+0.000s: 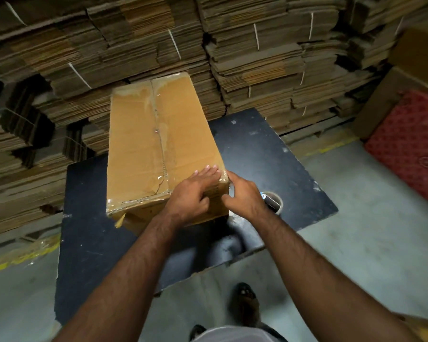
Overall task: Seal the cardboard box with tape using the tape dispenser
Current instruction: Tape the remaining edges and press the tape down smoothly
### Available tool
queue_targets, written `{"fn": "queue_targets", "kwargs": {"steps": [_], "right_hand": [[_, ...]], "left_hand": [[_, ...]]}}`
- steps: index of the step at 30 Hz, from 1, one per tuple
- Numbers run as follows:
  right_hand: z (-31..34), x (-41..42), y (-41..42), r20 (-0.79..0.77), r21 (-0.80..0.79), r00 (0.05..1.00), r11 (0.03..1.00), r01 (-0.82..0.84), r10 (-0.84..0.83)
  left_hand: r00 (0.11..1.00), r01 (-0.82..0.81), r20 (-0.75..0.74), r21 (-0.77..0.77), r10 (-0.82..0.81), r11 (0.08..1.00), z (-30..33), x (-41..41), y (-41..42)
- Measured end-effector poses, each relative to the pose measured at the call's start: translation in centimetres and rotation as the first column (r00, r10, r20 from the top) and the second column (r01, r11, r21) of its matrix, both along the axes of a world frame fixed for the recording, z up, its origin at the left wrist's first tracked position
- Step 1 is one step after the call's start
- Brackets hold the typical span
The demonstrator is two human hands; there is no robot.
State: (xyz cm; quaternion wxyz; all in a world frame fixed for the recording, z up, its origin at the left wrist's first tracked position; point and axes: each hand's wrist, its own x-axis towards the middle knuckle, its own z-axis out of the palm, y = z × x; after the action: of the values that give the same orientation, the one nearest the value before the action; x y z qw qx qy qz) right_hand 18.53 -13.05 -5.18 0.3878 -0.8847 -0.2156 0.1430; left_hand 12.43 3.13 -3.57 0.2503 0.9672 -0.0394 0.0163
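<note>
A long brown cardboard box (139, 144) lies on a black table (89, 218), its top seam and ends covered with clear tape. My left hand (195, 191) lies flat on the box's near right corner, fingers straight on top and thumb down the front face. My right hand (242, 196) touches the same corner from the right side, its fingers curled against the box's edge. A roll of tape (273, 202) with a blue part lies on the table just behind my right hand, partly hidden.
Tall stacks of flattened cardboard (257, 58) fill the wall behind the table. A red crate (410, 149) and a brown box (420, 53) stand at the right. My feet (245, 304) are on the grey floor below the table's near edge.
</note>
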Motion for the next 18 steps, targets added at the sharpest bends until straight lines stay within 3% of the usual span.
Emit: {"fn": "queue_targets", "kwargs": {"steps": [5,9,13,18], "right_hand": [[0.2,-3.2,0.4,0.145,-0.073,0.963,0.968,0.241,-0.229],[-0.8,-6.6,3.3,0.263,-0.158,0.936,0.947,0.281,-0.234],[-1.4,-7.2,5.2,0.038,-0.100,0.933,0.928,0.359,-0.357],[-2.3,-5.9,6.2,-0.190,0.128,0.873,0.870,0.476,-0.449]], "left_hand": [[0.999,0.038,-0.032,-0.063,-0.040,0.997,0.8,-0.3,0.6],[0.997,0.049,-0.051,-0.112,-0.055,0.992,1.0,-0.3,0.9],[0.997,0.039,-0.064,-0.125,-0.047,0.991,1.3,-0.2,1.0],[0.987,0.060,-0.137,-0.175,-0.085,0.983,1.4,0.1,1.4]]}}
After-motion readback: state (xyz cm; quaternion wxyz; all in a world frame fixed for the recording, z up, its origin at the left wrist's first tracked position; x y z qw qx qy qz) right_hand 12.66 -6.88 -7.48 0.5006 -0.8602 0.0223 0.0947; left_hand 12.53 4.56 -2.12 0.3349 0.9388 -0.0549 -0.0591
